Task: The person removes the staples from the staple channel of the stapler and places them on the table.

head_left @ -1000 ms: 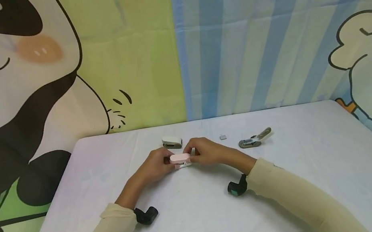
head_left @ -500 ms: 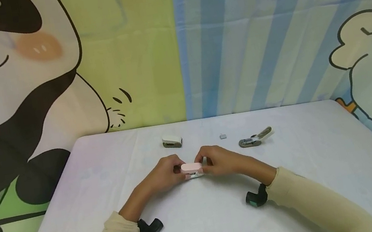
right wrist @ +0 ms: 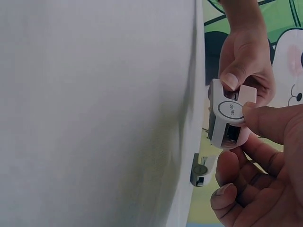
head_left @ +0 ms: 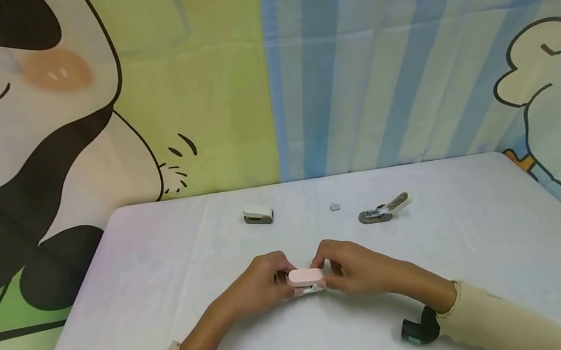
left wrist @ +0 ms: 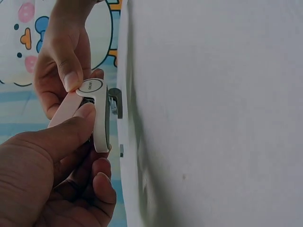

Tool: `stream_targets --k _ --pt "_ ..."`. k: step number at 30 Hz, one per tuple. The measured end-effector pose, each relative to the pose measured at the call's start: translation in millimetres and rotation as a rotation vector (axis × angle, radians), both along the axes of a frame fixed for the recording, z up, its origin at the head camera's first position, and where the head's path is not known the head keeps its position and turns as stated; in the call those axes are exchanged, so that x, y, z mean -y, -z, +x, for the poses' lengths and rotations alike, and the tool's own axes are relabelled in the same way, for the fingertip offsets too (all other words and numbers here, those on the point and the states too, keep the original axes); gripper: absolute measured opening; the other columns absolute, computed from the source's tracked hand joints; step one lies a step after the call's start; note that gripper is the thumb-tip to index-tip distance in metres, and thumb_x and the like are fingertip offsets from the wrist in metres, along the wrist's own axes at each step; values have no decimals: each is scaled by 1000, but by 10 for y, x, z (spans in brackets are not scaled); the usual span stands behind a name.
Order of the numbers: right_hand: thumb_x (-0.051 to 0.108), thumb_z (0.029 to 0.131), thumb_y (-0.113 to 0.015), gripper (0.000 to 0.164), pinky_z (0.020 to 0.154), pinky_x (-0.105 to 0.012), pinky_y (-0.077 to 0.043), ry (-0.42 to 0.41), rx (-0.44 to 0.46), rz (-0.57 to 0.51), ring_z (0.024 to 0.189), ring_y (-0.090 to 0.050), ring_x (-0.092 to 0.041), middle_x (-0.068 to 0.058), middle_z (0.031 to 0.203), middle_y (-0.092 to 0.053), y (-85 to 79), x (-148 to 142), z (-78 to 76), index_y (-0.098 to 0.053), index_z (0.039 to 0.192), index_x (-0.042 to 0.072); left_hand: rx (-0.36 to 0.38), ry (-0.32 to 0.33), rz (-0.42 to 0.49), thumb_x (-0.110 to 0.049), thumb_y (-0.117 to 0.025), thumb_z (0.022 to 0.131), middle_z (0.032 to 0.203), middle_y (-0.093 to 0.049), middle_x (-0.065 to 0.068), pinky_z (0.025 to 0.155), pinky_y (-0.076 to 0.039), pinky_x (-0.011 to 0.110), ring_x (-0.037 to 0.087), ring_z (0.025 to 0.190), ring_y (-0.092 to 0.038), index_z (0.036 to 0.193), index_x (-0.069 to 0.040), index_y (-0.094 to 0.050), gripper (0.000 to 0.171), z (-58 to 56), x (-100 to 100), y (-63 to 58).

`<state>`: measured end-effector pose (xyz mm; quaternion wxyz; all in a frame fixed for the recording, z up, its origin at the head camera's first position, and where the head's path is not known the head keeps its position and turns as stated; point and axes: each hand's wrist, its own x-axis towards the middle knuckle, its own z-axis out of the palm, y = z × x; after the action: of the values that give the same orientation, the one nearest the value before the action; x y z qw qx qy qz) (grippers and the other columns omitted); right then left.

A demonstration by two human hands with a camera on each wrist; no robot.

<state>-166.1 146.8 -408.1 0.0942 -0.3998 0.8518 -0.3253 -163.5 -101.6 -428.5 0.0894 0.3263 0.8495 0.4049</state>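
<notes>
"Head view: holding a pink-topped stapler (head_left: 304, 277) above a white-covered table (head_left: 120, 347), gripping one end with the left hand (head_left: 261, 283) and the other with the right hand (head_left: 358, 267)."

"Curling those fingers how far?"

"Pinching in on both sides, leaving little room between thumb and fingers; resting the left thumb (left wrist: 78, 118) over the gap beneath the pink top (left wrist: 65, 109), pressing the right thumb (right wrist: 267, 120) beside the round badge (right wrist: 231, 109)."

"Running what risk?"

"Probably courting a nipped left thumb, through squeezing the pink top down over that gap. Perhaps inviting a drop too, through gripping so small an object only by its ends, or a twist, through pulling unevenly."

"Containing anything?"

"Showing a dark slot (right wrist: 231, 132) at the badge end, but hiding any staples inside; not telling loaded from unloaded."

"Spotting other holders?"

"Seeing a white-and-grey stapler (head_left: 258, 214) resting behind the left hand, revealing nothing of its contents. Also seeing a grey stapler (head_left: 384, 209) lying farther right, raising its arm and baring a silvery rail, looking too small for judging its load. Between those two, noting a small grey block (head_left: 335, 206) sitting loose on the cloth, outside any container."
</notes>
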Motion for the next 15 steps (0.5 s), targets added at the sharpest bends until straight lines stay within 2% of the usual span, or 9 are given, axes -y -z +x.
stream_targets --k 6,15 --pt "17 90 -71 20 60 -23 -45 21 24 -20 70 -50 -7 14 100 -56 23 -84 112 -61 105 25 9 21 19 -11 -81 80 81 -55 -10 65 -45 24 10 74 -52 93 -12 -72 16 78 -89 13" --pt "17 89 -73 21 61 -24 -45 34 74 -33 71 -51 -8 15 99 -58 83 -146 164 -62 104 27 67 21 20 -11 -81 80 81 -56 -9 62 -45 23 7 71 -51 94 -11 -70 18 134 -151 57"
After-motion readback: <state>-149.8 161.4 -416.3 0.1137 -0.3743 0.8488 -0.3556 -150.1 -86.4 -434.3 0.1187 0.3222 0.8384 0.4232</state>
